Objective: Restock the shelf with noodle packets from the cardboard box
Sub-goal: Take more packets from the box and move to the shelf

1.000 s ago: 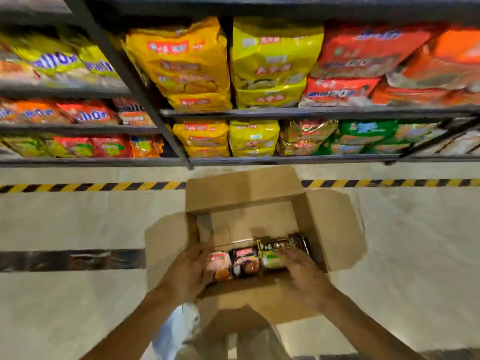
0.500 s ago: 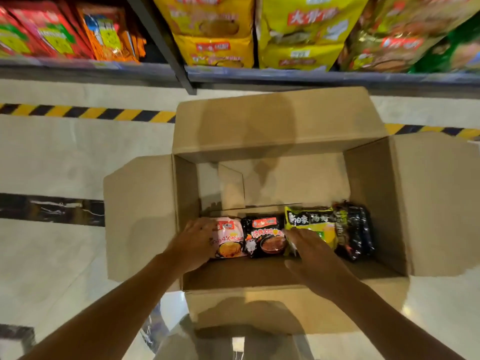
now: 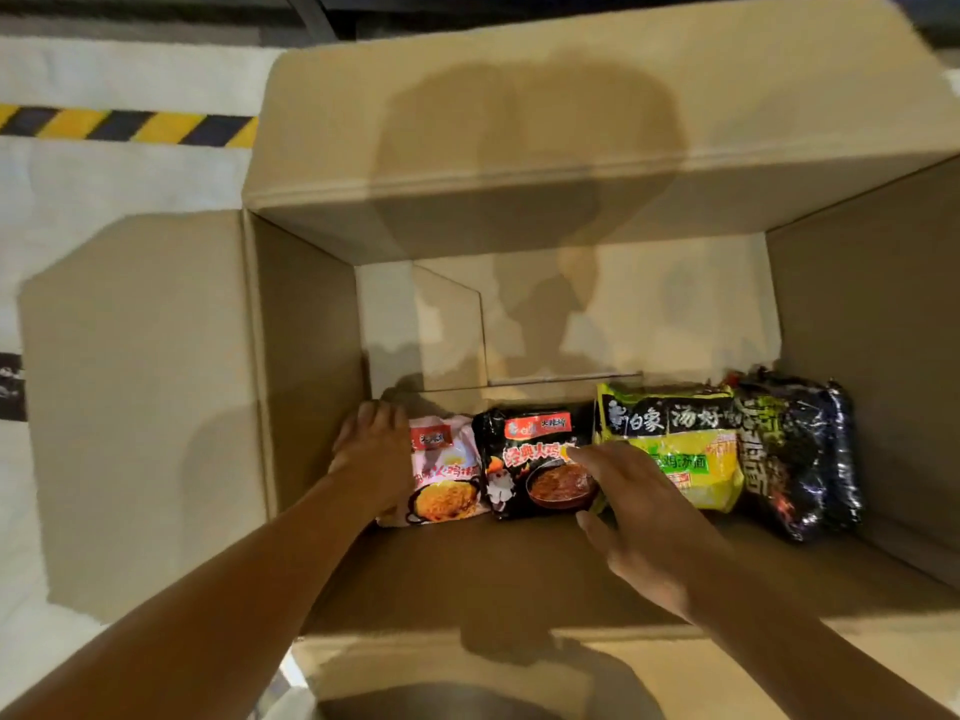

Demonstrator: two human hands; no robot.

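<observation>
- The yellow-green packet carries a black band reading 白象 汤好, with 鸡汤面 on a green strip lower down.
- The black packet shows 火鸡 in orange-red characters.
- The print on the pink packet and the dark packet is too blurred to read.

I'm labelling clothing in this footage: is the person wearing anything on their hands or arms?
Nothing shows. The left hand and right hand are bare: no gloves, rings, watch or wristband. Both forearms are uncovered right to the picture's edge, with no sleeve in view.
</observation>
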